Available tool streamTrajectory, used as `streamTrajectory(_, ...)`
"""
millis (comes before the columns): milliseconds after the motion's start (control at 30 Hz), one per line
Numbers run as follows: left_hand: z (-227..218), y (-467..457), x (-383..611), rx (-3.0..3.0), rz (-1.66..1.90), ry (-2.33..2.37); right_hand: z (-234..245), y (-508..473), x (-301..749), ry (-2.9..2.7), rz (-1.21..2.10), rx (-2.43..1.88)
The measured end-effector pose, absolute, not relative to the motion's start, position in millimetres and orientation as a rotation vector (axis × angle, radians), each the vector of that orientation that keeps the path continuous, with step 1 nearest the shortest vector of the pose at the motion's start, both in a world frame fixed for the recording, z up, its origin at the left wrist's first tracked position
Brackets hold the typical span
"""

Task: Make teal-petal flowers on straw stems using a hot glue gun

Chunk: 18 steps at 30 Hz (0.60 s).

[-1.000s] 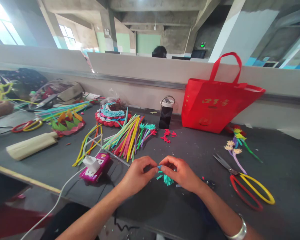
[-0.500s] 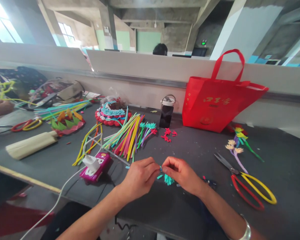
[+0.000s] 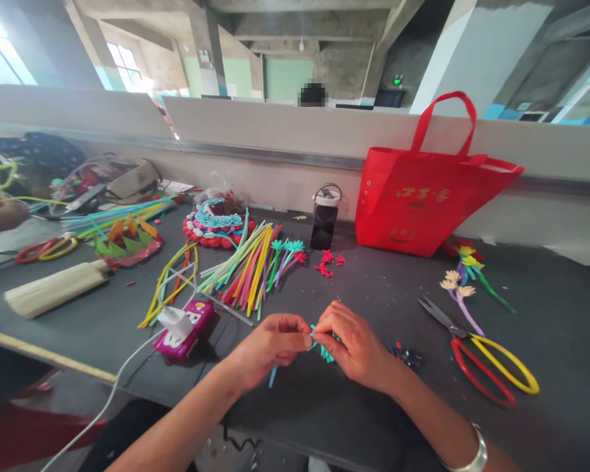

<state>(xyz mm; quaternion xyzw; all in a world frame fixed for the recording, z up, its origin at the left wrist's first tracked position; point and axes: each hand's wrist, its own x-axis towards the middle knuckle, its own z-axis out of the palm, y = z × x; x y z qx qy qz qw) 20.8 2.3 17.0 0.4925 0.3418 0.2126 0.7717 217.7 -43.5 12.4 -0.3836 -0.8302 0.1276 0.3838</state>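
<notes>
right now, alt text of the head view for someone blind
A person's left hand and right hand pinch a thin blue strip beside teal pieces. Scissors lie to the right; multicoloured craft stems and a red tote bag are farther back.

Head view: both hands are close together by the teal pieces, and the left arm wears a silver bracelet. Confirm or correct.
Wrong arm: the head view shows the silver bracelet on the right arm. Left hand and right hand are close together by the teal pieces.
</notes>
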Motion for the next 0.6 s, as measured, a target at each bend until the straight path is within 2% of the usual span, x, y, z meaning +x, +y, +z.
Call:
streamTrajectory(267, 21.1, 2.0, 17.3, 1.730, 0.733, 0.860, 13.9, -41.7, 216.4, -2.008, 0.399, -1.089)
streamTrajectory(400, 17.1, -2.0, 17.3, 2.196, 0.981, 0.783, 17.9, -44.0, 216.0, -1.823, 0.698, -1.264)
streamTrajectory(600, 14.2, -3.9, 17.8, 2.660, 1.073, 0.647, 20.5, -42.9, 218.1, -1.632, 1.138, -1.260)
